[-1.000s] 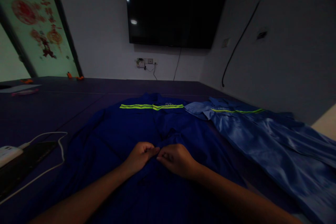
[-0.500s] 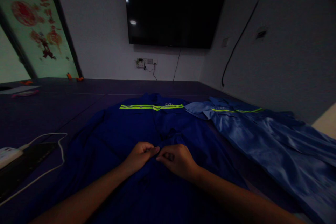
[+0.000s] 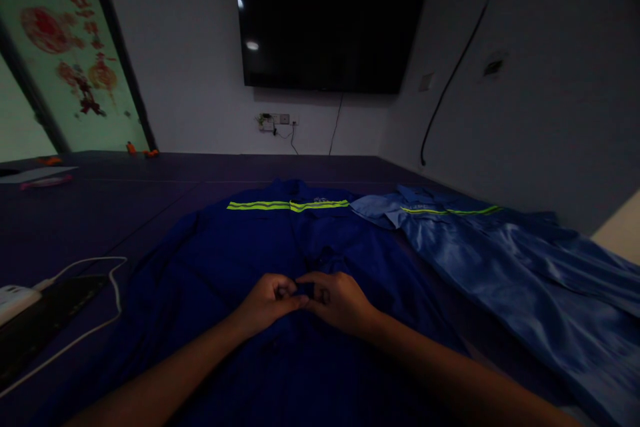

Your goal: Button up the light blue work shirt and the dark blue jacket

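A dark blue work jacket [image 3: 235, 247] with yellow-green stripes across its chest lies spread out in front of me, collar pointing away. Over the middle of its front, my left hand [image 3: 273, 303] pinches the cloth near the front edge. My right hand [image 3: 340, 300] meets it there, thumb and fingers closed on the same edge, and the fingertips of both hands almost touch. Folded cloth shows between them; any button there is too dark to make out. Some fabric is bunched just beyond my right hand.
To the right lies a lighter blue garment [image 3: 480, 260] with a similar stripe. At the left are a white power strip [image 3: 17, 300], its white cable [image 3: 119, 293] and a black flat object [image 3: 55, 307]. A television [image 3: 335, 20] hangs on the far wall.
My fingertips have come together, with the right fingers raised over the left thumb and cloth gripped between them. The jacket and the other garment lie as before.
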Demonstrator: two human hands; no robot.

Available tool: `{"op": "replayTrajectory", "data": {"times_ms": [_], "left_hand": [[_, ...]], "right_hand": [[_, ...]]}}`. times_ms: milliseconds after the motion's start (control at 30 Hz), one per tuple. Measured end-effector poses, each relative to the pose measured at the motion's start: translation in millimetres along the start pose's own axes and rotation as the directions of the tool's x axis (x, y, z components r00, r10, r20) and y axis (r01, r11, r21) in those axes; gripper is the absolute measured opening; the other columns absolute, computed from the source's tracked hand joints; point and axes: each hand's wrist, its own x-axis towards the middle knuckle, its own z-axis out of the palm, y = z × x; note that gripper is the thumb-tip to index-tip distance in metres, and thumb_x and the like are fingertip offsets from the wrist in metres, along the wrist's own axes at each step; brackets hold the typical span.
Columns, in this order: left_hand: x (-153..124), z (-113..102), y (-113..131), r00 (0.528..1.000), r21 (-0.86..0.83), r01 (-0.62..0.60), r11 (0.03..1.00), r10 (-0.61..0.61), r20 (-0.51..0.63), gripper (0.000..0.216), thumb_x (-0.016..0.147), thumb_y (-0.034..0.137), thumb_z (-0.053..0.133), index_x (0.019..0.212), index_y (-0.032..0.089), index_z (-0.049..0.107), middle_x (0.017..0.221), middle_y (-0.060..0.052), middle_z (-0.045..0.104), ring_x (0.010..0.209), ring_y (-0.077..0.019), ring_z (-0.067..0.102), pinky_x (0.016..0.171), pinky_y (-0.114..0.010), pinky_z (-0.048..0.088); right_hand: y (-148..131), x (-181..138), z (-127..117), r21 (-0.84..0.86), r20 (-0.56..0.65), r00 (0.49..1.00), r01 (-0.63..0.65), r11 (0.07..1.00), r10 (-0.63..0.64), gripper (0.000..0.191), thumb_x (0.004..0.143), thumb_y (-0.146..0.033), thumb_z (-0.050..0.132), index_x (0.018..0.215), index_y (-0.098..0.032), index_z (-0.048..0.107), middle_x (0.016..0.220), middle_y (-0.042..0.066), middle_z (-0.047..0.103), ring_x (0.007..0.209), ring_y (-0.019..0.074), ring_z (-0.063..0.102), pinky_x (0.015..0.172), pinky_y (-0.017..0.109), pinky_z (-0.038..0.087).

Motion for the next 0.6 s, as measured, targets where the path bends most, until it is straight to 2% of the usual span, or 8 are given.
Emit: {"op": "replayTrajectory", "data": {"times_ms": [167,400,600], "left_hand": [[0.1,1.2,0.5,1.000,-0.008,-0.013,1.000,0.013,0.023,0.041,0.054,0.051,0.066,0.056,0.013,0.053,0.047,0.006,0.041,0.047,-0.0060,0.033,0.046,-0.020,0.023],[1.2,0.8,-1.9,0.999,0.019,-0.032,0.999,0.031,0.024,0.040,0.058,0.051,0.064,0.062,0.012,0.058,0.049,0.004,0.044,0.048,-0.0068,0.034,0.046,-0.020,0.024],[0.2,0.6,-0.5,0.999,0.072,-0.046,0.996,0.046,0.002,0.037,0.060,0.049,0.063,0.062,0.012,0.059,0.049,0.005,0.041,0.048,-0.0070,0.033,0.046,-0.020,0.023]], "right_hand": [[-1.0,-0.7,-1.4,-0.075,0.039,0.999,-0.012,0.997,0.015,0.024,0.077,-0.041,0.056,0.088,-0.021,0.061,0.060,-0.003,0.061,0.052,0.0083,0.056,0.044,0.018,0.028],[-0.9,-0.7,-0.1,-0.178,0.065,0.997,0.059,0.982,-0.048,0.023,0.081,-0.038,0.051,0.073,-0.018,0.059,0.059,-0.001,0.061,0.049,0.0075,0.052,0.045,0.019,0.024],[-1.7,-0.7,0.3,-0.211,0.075,0.993,0.103,0.972,-0.089,0.023,0.083,-0.034,0.049,0.070,-0.017,0.058,0.056,-0.002,0.058,0.046,0.0068,0.048,0.044,0.020,0.022]]}}
